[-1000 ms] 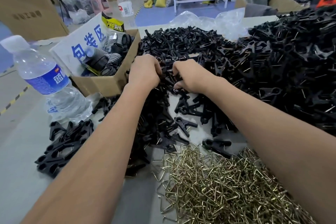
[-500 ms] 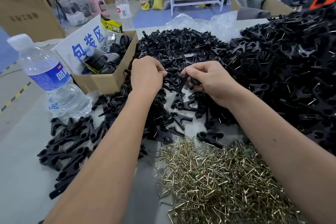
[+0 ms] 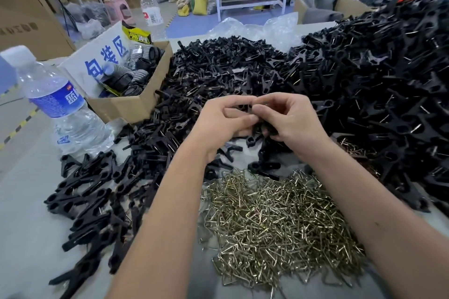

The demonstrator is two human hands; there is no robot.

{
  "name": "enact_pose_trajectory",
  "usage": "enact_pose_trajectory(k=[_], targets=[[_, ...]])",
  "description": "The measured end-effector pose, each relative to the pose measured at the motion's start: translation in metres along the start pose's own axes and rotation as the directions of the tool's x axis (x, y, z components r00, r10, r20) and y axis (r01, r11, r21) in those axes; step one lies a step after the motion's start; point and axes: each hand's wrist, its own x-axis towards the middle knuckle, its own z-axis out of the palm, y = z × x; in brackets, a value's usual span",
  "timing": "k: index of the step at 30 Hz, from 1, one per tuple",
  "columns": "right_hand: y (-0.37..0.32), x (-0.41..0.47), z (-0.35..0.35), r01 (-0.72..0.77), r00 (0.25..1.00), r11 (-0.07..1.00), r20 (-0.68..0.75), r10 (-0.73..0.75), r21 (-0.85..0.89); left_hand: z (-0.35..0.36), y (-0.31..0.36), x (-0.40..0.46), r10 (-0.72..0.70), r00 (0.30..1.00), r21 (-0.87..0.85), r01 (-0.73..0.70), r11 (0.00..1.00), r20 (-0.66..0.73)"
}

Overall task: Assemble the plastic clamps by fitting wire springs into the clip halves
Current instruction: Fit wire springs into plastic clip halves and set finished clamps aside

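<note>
Both hands, left hand [image 3: 220,118] and right hand [image 3: 289,116], pinch black clip halves [image 3: 252,116] together above the wire springs [image 3: 279,221], probably lining them up before a spring goes in.

there is only one view, from a camera on the person's head. it looks forward and down, close over the near edge of the worktop [image 3: 29,238], with both forearms reaching in from below and the warehouse floor beyond the far edge.

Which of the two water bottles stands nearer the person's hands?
The blue-labelled bottle at the left table edge; the red-labelled bottle stands farther back, behind the cardboard box.
</note>
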Motion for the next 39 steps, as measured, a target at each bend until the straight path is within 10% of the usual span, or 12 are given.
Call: enact_pose_trajectory(k=[26, 39], targets=[[0.009, -0.052, -0.003, 0.109, 0.992, 0.991, -0.076, -0.103, 0.079, 0.021, -0.026, -0.024, -0.022, 0.987, -0.182, -0.007, 0.983, -0.157], [0.014, -0.051, -0.004, 0.148, 0.972, 0.989, -0.179, -0.149, -0.015, 0.019, -0.029, -0.026, 0.033, 0.999, -0.213, -0.035, 0.976, -0.012]])
